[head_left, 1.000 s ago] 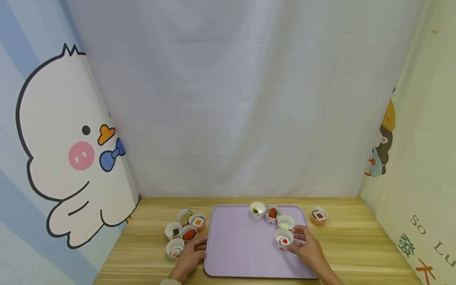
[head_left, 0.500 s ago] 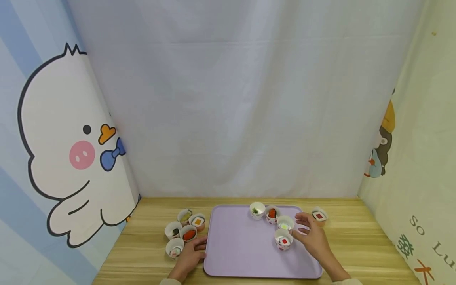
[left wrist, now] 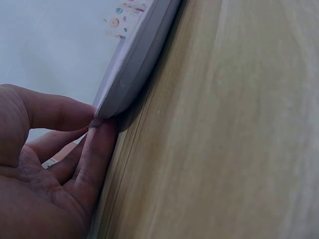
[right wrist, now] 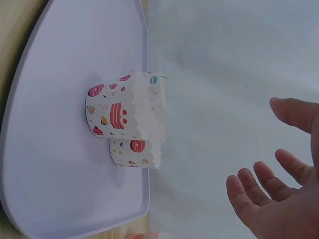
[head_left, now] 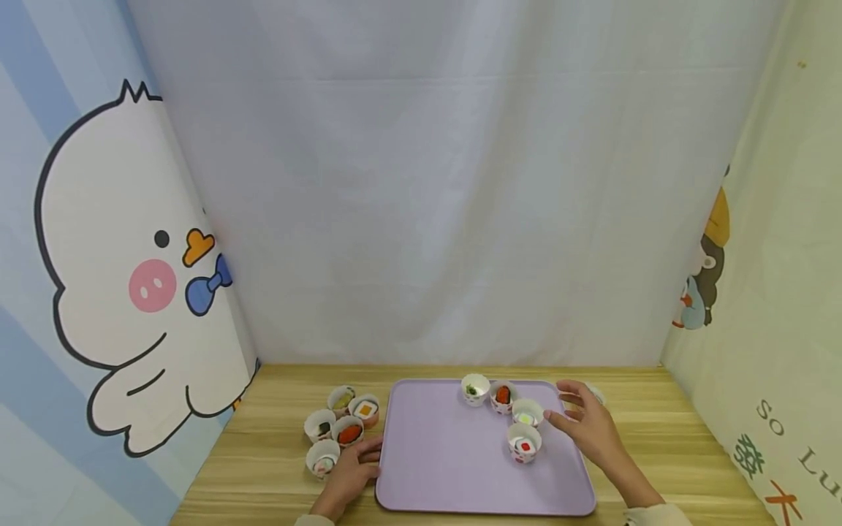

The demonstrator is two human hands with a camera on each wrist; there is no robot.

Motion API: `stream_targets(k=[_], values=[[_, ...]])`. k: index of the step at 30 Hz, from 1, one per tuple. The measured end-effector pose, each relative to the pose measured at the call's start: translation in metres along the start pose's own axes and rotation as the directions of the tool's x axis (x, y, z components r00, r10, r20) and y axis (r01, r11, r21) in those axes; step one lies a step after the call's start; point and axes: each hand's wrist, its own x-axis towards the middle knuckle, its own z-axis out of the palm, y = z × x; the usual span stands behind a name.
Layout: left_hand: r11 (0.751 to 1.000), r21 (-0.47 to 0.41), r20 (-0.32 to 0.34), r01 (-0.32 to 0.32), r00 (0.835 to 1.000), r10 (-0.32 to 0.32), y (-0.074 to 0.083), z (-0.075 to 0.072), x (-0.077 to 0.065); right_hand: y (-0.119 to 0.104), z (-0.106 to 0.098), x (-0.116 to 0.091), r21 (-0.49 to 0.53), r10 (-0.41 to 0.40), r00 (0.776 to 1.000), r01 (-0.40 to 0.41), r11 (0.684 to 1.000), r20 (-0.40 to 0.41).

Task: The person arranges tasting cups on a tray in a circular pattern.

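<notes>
A lilac tray [head_left: 454,467] lies on the wooden table. My left hand [head_left: 351,475] is at its left edge; in the left wrist view thumb and forefinger pinch the rim. Several printed paper baking cups stand in a line at the tray's right side. The nearest cup [head_left: 524,444] holds a white piece with a red centre, and behind it one cup [head_left: 527,415] has a yellow-green centre. My right hand [head_left: 588,424] hovers with spread fingers over the tray's right edge, holding nothing. Behind its fingers another cup [head_left: 596,395] is mostly hidden.
Left of the tray several more cups with small sushi-like pieces cluster, among them one cup [head_left: 349,432] with an orange-red filling. A white curtain [head_left: 421,219] closes off the back, and printed cloths hang at both sides.
My right hand has let go of the nearest cup on the tray and moved right and back, now covering most of the cup beside the tray. The left hand stays put.
</notes>
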Motion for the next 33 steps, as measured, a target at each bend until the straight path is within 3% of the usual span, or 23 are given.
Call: stream_targets(k=[10, 17, 33], values=[[1.0, 0.0, 0.0, 0.005, 1.0, -0.005, -0.004, -0.001, 0.003, 0.003, -0.019, 0.003, -0.035, 0.011, 0.999, -0.013, 0.999, -0.051], [1.0, 0.016, -0.012, 0.006, 1.0, -0.006, -0.006, 0.0, 0.004, 0.011, -0.036, 0.01, -0.05, 0.007, 1.0, -0.008, 0.999, -0.021], [1.0, 0.003, -0.015, 0.023, 1.0, -0.023, -0.002, -0.001, 0.002, 0.056, -0.05, 0.024, -0.037, 0.13, 0.992, -0.13, 0.991, -0.004]])
